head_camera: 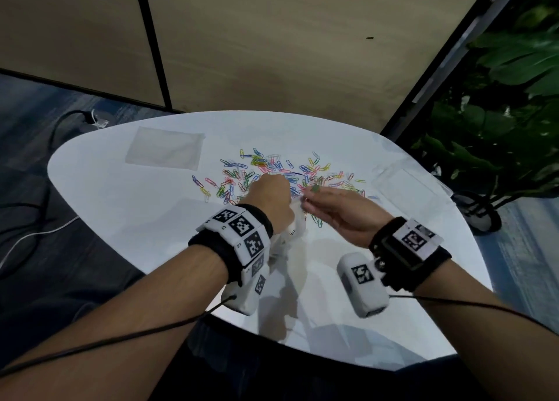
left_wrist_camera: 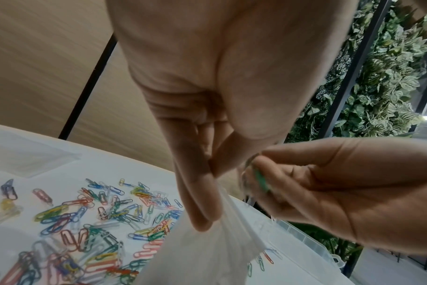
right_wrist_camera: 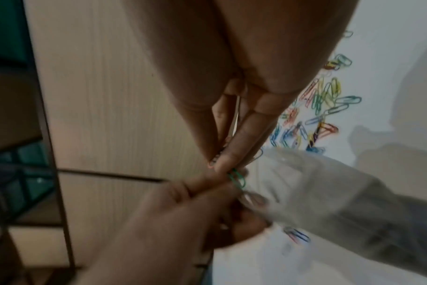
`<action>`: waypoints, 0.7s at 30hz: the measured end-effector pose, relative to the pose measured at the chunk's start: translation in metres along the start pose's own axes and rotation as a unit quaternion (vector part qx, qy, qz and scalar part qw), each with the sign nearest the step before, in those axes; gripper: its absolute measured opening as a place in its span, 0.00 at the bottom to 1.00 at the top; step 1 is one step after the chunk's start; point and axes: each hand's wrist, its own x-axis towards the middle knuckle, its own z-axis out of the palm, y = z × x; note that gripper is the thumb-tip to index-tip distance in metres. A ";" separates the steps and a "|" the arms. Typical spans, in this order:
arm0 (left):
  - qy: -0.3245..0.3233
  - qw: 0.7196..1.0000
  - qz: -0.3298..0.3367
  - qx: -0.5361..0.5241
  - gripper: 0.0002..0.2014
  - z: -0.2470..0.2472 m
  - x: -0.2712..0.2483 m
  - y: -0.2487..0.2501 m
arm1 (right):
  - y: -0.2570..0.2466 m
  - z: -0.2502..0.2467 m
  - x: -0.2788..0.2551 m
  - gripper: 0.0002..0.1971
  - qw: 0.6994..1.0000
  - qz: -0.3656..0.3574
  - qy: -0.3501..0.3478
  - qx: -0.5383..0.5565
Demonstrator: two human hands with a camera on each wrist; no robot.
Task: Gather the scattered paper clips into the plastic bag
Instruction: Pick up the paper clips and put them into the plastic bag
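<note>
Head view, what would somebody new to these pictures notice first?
The bright paper clips scattered across the middle of the white table. Just in front of them, the left hand holds up a clear bag by its top while the right hand pinches a green clip at its mouth.

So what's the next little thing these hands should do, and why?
Probably drop the green clip into the bag. The right hand pinches it at the bag's mouth, which the left hand holds up, and many clips wait on the table.
</note>
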 end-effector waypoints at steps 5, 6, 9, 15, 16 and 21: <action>0.023 1.000 -0.006 -0.005 0.11 0.002 0.000 0.006 | 0.036 0.013 0.002 0.07 0.954 -0.095 0.075 -0.275; 0.023 1.000 -0.005 -0.005 0.11 0.003 0.000 0.006 | 0.038 0.014 0.004 0.10 0.929 -0.118 0.091 -0.339; 0.016 1.000 -0.004 -0.010 0.09 0.003 0.001 0.006 | 0.034 0.021 0.003 0.12 0.854 -0.190 0.092 -0.476; 0.017 1.000 0.004 -0.015 0.10 -0.001 -0.002 0.003 | 0.010 0.018 0.008 0.08 0.811 -0.144 -0.059 -0.563; 0.020 1.000 0.005 -0.018 0.09 -0.002 -0.003 0.002 | 0.003 0.012 0.009 0.07 0.854 -0.116 -0.071 -0.503; 0.013 1.000 0.009 -0.022 0.11 -0.004 -0.005 -0.008 | -0.016 -0.058 0.050 0.07 0.910 -0.098 0.088 -0.392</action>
